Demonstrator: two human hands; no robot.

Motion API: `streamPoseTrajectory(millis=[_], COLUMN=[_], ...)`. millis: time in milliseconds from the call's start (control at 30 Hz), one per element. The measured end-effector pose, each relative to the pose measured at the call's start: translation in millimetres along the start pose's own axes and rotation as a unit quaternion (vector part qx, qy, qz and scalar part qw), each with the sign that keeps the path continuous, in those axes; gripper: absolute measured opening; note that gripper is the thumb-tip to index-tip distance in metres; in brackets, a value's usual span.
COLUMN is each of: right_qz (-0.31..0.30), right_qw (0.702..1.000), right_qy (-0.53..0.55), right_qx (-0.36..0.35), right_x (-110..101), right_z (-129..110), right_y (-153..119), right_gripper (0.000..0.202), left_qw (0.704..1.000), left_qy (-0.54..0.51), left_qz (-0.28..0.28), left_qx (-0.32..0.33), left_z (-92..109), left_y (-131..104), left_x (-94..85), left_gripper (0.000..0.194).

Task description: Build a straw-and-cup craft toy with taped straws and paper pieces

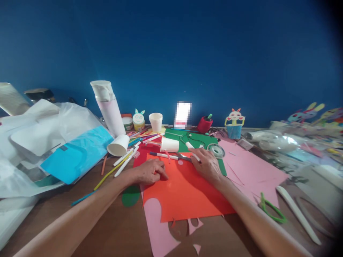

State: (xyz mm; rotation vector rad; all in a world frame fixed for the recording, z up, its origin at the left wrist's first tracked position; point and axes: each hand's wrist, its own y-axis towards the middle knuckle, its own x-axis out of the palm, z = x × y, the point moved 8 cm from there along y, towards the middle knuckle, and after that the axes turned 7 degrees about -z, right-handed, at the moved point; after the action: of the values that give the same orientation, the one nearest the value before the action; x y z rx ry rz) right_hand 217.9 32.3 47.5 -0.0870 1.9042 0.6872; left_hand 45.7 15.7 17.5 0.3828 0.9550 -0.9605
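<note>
My left hand [152, 171] rests on the left part of an orange paper sheet [184, 192], its fingers curled in. Whatever its fingertips may hold is hidden. At the sheet's upper right, my right hand [208, 165] has its fingers closed around a white marker [189, 145], whose dark end shows by the fingertips. Scissors [185, 157] lie just left of that hand, beside a second white marker [168, 156] with a dark end. A roll of clear tape [215, 150] sits beyond my right hand. Pink paper [158, 232] with cut-out curves and scraps lies under the orange sheet's near edge.
White paper cups [169, 145] and pipe cleaners [107, 174] lie around the sheets. A tall white bottle [109, 110] stands behind a plastic bag with blue paper [77, 153] on the left. Pink paper [249, 164] and a green pipe cleaner [272, 212] lie right.
</note>
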Motion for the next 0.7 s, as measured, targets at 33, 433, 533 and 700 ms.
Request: streamPoseTrajectory(millis=[33,433,533,700], right_qz=[-0.002,0.02,0.027,-0.075], right_qw=[0.999,0.994,0.954,0.824], right_qy=[-0.046,0.103,0.29,0.557], right_qx=[-0.005,0.013,0.073,0.072], right_x=[2,-1,3,28], right_z=[-1,3,5,-29], right_y=[0,-2,-6,-10], right_gripper=[0.03,0.022,0.024,0.049], left_qw=[1.0,0.989,0.976,0.953], left_qy=[-0.004,-0.14,-0.175,-0.197], left_qz=[0.001,0.033,0.115,0.223], left_qx=[0.0,-0.042,-0.058,-0.059], left_z=[0,-3,2,19], left_y=[0,-7,-11,-13], left_x=[0.1,-12.0,-28.1,-37.3], left_gripper=[0.042,0.023,0.018,0.017])
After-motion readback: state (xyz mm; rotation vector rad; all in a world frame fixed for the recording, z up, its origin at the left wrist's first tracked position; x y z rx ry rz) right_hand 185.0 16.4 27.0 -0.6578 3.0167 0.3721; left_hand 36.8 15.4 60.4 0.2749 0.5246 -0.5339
